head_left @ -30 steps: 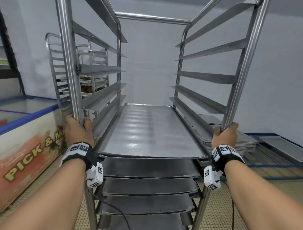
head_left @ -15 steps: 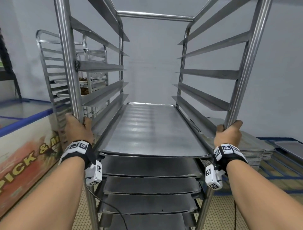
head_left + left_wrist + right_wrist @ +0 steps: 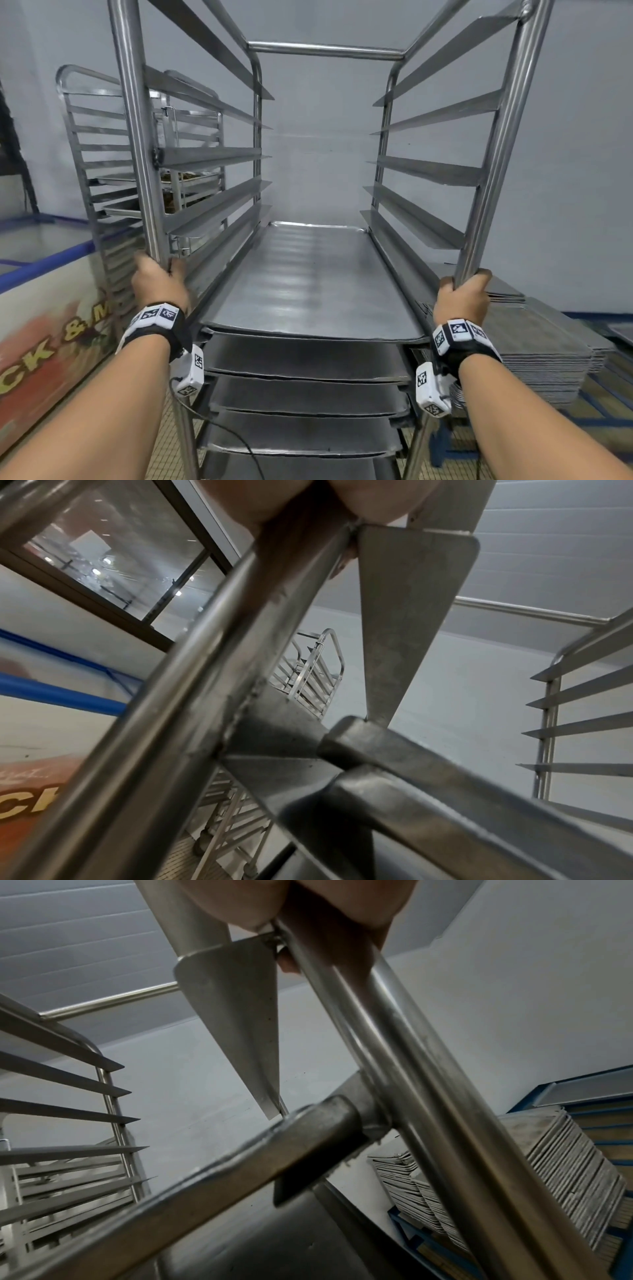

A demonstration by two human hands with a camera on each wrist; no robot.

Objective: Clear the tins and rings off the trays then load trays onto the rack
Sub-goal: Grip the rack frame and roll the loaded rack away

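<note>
A tall steel rack point(image 3: 323, 51) stands straight ahead with several bare metal trays point(image 3: 308, 281) slid into its lower runners; the upper runners hold nothing. My left hand point(image 3: 159, 281) grips the rack's front left post point(image 3: 137, 144), seen close up as the left hand point(image 3: 359, 504) curled round the post point(image 3: 192, 685). My right hand point(image 3: 464, 294) grips the front right post point(image 3: 496, 144); the right wrist view shows the right hand point(image 3: 308, 904) wrapped round that post point(image 3: 411, 1069). No tins or rings are in view.
A chest freezer point(image 3: 41, 308) with a printed front stands close on the left. A second rack point(image 3: 113, 164) with some trays stands behind it. A tall stack of trays point(image 3: 541, 353) sits on a blue frame at the right. A grey wall lies beyond.
The rack and both gripping hands have moved forward: the second rack and freezer slide left and back, the tray stack at the right comes nearer. Both grips are unchanged.
</note>
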